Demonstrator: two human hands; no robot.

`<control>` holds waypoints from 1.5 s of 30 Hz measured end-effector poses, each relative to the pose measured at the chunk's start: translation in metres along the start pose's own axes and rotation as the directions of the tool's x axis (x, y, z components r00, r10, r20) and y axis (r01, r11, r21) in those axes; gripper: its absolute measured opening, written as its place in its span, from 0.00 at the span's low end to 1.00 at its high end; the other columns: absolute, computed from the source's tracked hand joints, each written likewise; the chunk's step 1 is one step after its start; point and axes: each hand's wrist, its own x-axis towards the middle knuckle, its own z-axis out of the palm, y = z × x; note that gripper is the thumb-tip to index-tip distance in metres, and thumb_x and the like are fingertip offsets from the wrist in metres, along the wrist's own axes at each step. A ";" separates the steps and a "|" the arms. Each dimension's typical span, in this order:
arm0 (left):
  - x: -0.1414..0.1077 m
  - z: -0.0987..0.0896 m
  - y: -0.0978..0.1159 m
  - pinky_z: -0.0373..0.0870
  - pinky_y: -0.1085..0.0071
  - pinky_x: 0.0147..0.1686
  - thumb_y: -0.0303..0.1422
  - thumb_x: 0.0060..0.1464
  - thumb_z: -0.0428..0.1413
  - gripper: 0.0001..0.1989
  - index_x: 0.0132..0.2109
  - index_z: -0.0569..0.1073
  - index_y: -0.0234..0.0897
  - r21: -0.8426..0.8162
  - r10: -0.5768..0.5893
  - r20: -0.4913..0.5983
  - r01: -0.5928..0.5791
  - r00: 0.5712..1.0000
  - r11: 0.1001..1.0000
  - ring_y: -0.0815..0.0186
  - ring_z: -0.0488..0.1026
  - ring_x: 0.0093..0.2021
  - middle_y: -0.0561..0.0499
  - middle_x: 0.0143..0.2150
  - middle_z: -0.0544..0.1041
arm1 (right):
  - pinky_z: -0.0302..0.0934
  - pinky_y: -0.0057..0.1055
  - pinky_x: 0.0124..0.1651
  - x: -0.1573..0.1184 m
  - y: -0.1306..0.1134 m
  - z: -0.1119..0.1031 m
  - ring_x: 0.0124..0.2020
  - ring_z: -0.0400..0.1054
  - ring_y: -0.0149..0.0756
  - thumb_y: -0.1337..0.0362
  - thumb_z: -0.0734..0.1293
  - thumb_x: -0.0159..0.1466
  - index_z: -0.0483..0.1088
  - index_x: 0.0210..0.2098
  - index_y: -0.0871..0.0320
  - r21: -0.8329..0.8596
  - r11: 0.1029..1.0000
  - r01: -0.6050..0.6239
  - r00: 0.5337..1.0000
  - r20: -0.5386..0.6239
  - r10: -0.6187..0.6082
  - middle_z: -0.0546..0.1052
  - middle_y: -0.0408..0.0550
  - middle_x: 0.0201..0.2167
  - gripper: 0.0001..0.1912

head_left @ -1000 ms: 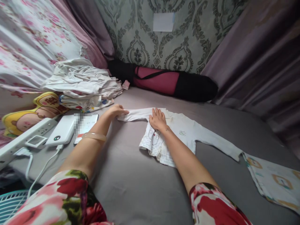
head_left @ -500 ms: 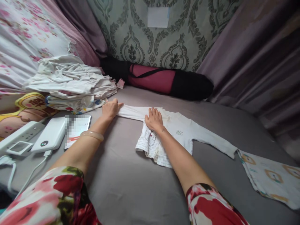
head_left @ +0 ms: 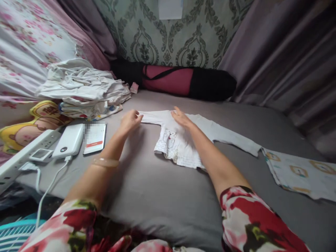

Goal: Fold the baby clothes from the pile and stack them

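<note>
A small white long-sleeved shirt (head_left: 170,140) lies spread on the grey bed sheet, printed with a cartoon figure and rows of fine text. Its lower edge is rumpled. My left hand (head_left: 131,120) has its fingers curled around the cuff of the left sleeve. Over the upper chest of the shirt is my right hand (head_left: 182,118), fingers stretched out and thumb side up; whether it touches the cloth is hard to see. The other sleeve reaches out to the right, its cuff meeting a folded white cloth with orange prints (head_left: 299,171).
A pile of pale clothes (head_left: 84,82) stands at the back left. Near it are a yellow cartoon cushion (head_left: 31,129), a power strip (head_left: 28,154), a white power bank (head_left: 68,140) with a cable, and a phone (head_left: 96,138). A black and maroon long bag (head_left: 168,80) lies along the wall.
My right hand has lifted from lying flat on the shirt and turned onto its side, uncovering the printed figure. My left hand stays at the cuff. The view has tilted down.
</note>
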 end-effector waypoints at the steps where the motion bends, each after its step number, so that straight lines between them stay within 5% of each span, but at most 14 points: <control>1: -0.012 0.001 0.002 0.67 0.64 0.46 0.41 0.59 0.48 0.19 0.50 0.72 0.33 -0.071 0.024 0.058 -0.019 0.998 0.997 0.54 0.72 0.48 0.41 0.44 0.77 | 0.52 0.35 0.65 -0.012 0.003 -0.010 0.67 0.55 0.39 0.61 0.51 0.72 0.50 0.69 0.65 0.029 0.999 0.020 0.999 -0.037 -0.019 0.57 0.54 0.69 0.29; 3: -0.038 0.004 0.002 0.68 0.69 0.38 0.44 0.57 0.51 0.18 0.44 0.75 0.35 -0.228 0.102 0.213 -0.052 0.972 0.972 0.59 0.73 0.39 0.46 0.38 0.78 | 0.58 0.36 0.60 -0.041 0.014 -0.027 0.61 0.63 0.41 0.64 0.54 0.70 0.57 0.67 0.63 0.075 0.996 0.056 0.992 -0.114 -0.047 0.65 0.54 0.64 0.26; 5: -0.063 0.008 0.002 0.67 0.71 0.34 0.47 0.54 0.53 0.20 0.43 0.76 0.36 -0.367 0.204 0.387 -0.053 0.899 0.929 0.62 0.73 0.36 0.47 0.36 0.78 | 0.63 0.36 0.55 -0.076 0.030 -0.038 0.54 0.70 0.40 0.63 0.55 0.70 0.65 0.61 0.60 0.125 0.991 0.036 0.989 -0.147 -0.018 0.72 0.53 0.57 0.22; 8: -0.091 0.011 0.003 0.67 0.72 0.32 0.53 0.49 0.57 0.25 0.44 0.76 0.37 -0.449 0.260 0.500 -0.010 0.826 0.894 0.63 0.73 0.35 0.48 0.37 0.78 | 0.67 0.33 0.45 -0.129 0.062 -0.043 0.41 0.75 0.37 0.62 0.57 0.69 0.71 0.53 0.59 0.212 0.974 -0.074 0.983 -0.150 0.107 0.78 0.52 0.47 0.18; 13: -0.109 0.020 0.011 0.60 0.74 0.25 0.55 0.42 0.62 0.26 0.37 0.75 0.37 -0.410 0.284 0.445 -0.089 0.849 0.908 0.67 0.67 0.27 0.53 0.27 0.73 | 0.65 0.29 0.35 -0.202 0.102 -0.041 0.30 0.73 0.33 0.60 0.62 0.65 0.70 0.46 0.58 0.178 0.959 -0.221 0.965 -0.104 0.242 0.78 0.48 0.35 0.12; 17: -0.114 0.024 0.019 0.57 0.74 0.23 0.52 0.45 0.58 0.21 0.31 0.73 0.37 -0.389 0.265 0.395 -0.101 0.880 0.916 0.68 0.64 0.25 0.54 0.24 0.70 | 0.62 0.26 0.34 -0.234 0.108 -0.033 0.28 0.70 0.31 0.57 0.67 0.61 0.64 0.54 0.56 0.088 0.972 -0.216 0.975 0.077 0.210 0.77 0.42 0.33 0.22; 23: -0.124 0.018 0.034 0.62 0.73 0.27 0.42 0.47 0.52 0.13 0.34 0.73 0.37 -0.409 0.119 0.282 0.007 0.952 0.912 0.66 0.68 0.29 0.52 0.27 0.74 | 0.57 0.28 0.35 -0.238 0.099 -0.011 0.33 0.72 0.35 0.62 0.62 0.64 0.63 0.53 0.53 -0.174 0.967 -0.187 0.981 -0.083 0.175 0.77 0.43 0.33 0.17; 27: -0.130 0.028 0.041 0.62 0.72 0.28 0.42 0.50 0.51 0.12 0.38 0.69 0.39 -0.452 0.078 0.208 0.025 0.975 0.892 0.66 0.70 0.28 0.52 0.29 0.76 | 0.56 0.31 0.35 -0.236 0.088 0.003 0.36 0.74 0.43 0.59 0.62 0.65 0.61 0.55 0.54 -0.322 0.902 -0.288 0.953 -0.191 0.237 0.78 0.49 0.37 0.20; 30: -0.130 0.040 0.039 0.61 0.72 0.28 0.42 0.50 0.53 0.14 0.41 0.66 0.40 -0.445 0.105 0.178 -0.015 0.978 0.896 0.67 0.68 0.26 0.56 0.26 0.73 | 0.56 0.34 0.35 -0.235 0.079 0.007 0.38 0.75 0.48 0.55 0.62 0.66 0.61 0.57 0.55 -0.394 0.847 -0.357 0.932 -0.206 0.297 0.79 0.55 0.41 0.22; 33: -0.125 0.049 0.029 0.61 0.72 0.29 0.41 0.51 0.53 0.13 0.42 0.66 0.41 -0.380 0.131 0.140 -0.069 0.981 0.922 0.67 0.67 0.26 0.57 0.26 0.71 | 0.57 0.34 0.36 -0.234 0.072 0.004 0.41 0.75 0.48 0.62 0.60 0.67 0.61 0.57 0.55 -0.436 0.826 -0.357 0.934 -0.159 0.320 0.78 0.57 0.44 0.19; 38: -0.114 0.042 0.000 0.61 0.72 0.32 0.39 0.54 0.49 0.14 0.48 0.66 0.44 -0.184 0.267 0.092 -0.247 0.959 0.951 0.65 0.68 0.30 0.56 0.30 0.70 | 0.56 0.33 0.37 -0.239 0.076 -0.009 0.44 0.73 0.45 0.69 0.58 0.66 0.63 0.55 0.53 -0.465 0.823 -0.327 0.945 -0.134 0.300 0.78 0.54 0.46 0.19; 45: -0.105 0.024 -0.017 0.62 0.70 0.35 0.41 0.57 0.47 0.16 0.51 0.69 0.46 0.020 0.390 0.237 -0.406 0.890 0.914 0.61 0.70 0.34 0.51 0.34 0.74 | 0.56 0.34 0.38 -0.243 0.083 -0.013 0.46 0.72 0.45 0.70 0.58 0.65 0.65 0.55 0.51 -0.500 0.815 -0.294 0.955 -0.116 0.273 0.76 0.54 0.50 0.20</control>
